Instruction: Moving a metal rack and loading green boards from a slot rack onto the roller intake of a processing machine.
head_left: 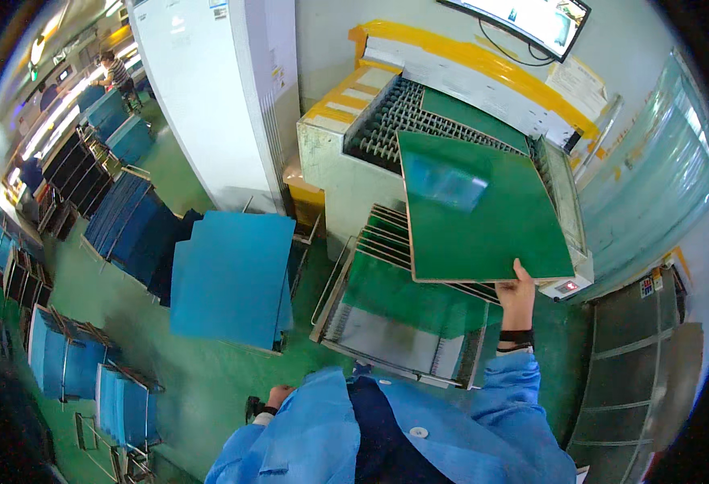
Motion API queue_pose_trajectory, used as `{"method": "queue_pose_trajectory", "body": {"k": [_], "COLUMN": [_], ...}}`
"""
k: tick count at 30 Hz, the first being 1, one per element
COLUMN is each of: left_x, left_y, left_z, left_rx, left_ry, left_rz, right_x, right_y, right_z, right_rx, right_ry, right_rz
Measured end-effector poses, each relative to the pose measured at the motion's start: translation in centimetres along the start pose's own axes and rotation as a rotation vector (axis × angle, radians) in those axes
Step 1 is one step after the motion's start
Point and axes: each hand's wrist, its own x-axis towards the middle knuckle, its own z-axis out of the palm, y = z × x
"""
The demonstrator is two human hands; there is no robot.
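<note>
My right hand [516, 300] grips the near edge of a large flat green panel [483, 214], with the thumb on its upper face. The panel is tilted and hangs over the front of a roller conveyor machine [382, 121], covering part of the rollers. Another green panel [467, 114] lies on the rollers behind it. Below the held panel stands a metal slotted rack [399, 359] with several thin bars. My left hand [280, 395] is low beside my body, near a stack of blue panels [233, 274]; its fingers are mostly hidden.
A white pillar [209, 97] rises left of the machine. Racks of blue panels [128, 222] stand along the floor at left, with a person [115, 73] far back. A monitor [532, 24] hangs above. At right are a plastic curtain [653, 185] and a dark metal cabinet [625, 363].
</note>
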Motion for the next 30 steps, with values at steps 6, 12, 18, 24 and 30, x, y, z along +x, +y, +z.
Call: {"method": "queue_pose_trajectory", "body": {"k": [6,12,18,24,30], "left_x": [-0.7,0.0,-0.9,-3.2,-3.5], "left_y": [-2.3,-2.6,-1.0,3.7,5.3], "left_z": [0.9,2.6,1.8,-0.1,-0.4], "left_rx": [-0.177,-0.311,-0.260,-0.176,-0.215], "left_ry": [0.006,0.055,0.094,0.097,0.089], "left_rz": [0.101,-0.039,-0.058,-0.090,-0.129], "right_x": [3.9,8.5,10.5,12.9,14.8], "right_y": [2.5,3.7,5.6,4.8,4.9], "right_z": [2.1,2.3,2.6,2.6,2.6], "right_rx": [0.122,0.021,-0.233,-0.268,-0.226], "right_ry": [0.140,0.032,-0.029,-0.064,-0.053], "right_rz": [0.008,0.190,0.428,0.525,0.522]}}
